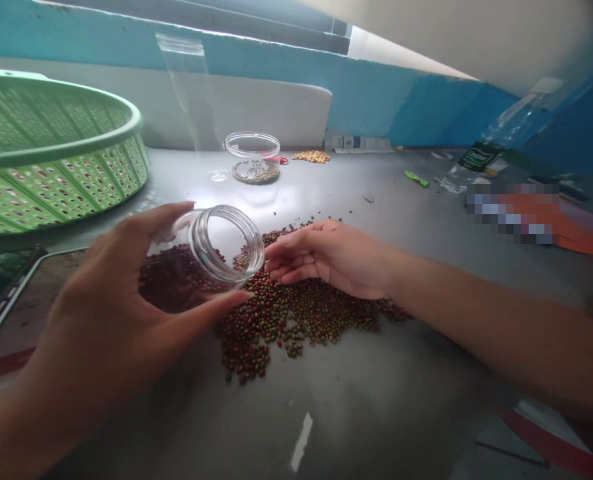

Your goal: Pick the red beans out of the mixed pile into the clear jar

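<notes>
A clear screw-neck jar point(176, 273) lies tilted in my left hand point(106, 293), its mouth facing right. Dark red beans point(171, 277) fill its lower side, and my fingers and thumb wrap around it. At the jar's mouth is my right hand point(321, 257), its fingers curled together over the beans on the table. What lies inside those fingers is hidden. Below both hands spreads a loose pile of mixed red and green beans point(316, 313), with a few strays toward the back.
A green perforated basket point(61, 180) stands at left, partly above a flat framed device point(31, 293). Behind the pile are a clear jar of pale seeds point(254, 170), a tall clear vessel point(191, 100) and yellow kernels point(311, 157). A plastic bottle point(481, 153) stands at right.
</notes>
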Demonstrator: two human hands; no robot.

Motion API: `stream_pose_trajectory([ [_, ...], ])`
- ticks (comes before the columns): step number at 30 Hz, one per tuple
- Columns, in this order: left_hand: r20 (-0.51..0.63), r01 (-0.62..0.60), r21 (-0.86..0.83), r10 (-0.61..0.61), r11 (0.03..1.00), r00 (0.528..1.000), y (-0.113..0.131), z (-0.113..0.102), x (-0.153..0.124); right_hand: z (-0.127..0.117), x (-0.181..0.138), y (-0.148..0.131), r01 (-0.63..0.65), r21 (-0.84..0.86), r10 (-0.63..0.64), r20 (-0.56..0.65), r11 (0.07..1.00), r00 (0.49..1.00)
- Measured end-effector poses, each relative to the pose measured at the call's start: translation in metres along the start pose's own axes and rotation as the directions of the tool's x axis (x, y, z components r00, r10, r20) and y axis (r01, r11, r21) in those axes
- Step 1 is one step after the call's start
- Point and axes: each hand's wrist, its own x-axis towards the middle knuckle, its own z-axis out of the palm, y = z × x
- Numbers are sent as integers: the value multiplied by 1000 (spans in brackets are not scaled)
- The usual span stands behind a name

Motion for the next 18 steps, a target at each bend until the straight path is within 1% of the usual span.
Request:
stream_pose_trajectory([
  [2,-10,-50,34,50,998,999,0,0,0,4,-2,-1,88,79,-85,-43,993,995],
  [4,-21,-87,91,89,992,996,2,1,-1,11,-5,-3,219,112,-206,-112,969,972],
  [5,-21,-95,124,98,988,995,4,1,-1,16,-7,-5,278,98,-263,-139,956,955],
  [7,-13,-99,189,103,977,995,8,2,-2,26,-11,-8,346,38,-337,-153,937,929],
  [9,0,-96,230,99,968,995,12,2,-2,36,-15,-10,362,-15,-361,-128,932,924],
  [11,17,-87,228,85,970,996,14,2,-2,44,-19,-10,356,-19,-357,-73,934,931],
  [15,26,-66,147,63,987,998,13,1,-1,47,-23,-7,367,60,-371,80,928,925],
  [18,20,-88,54,87,995,996,8,-1,0,44,-25,-6,383,4,-381,108,924,918],
])
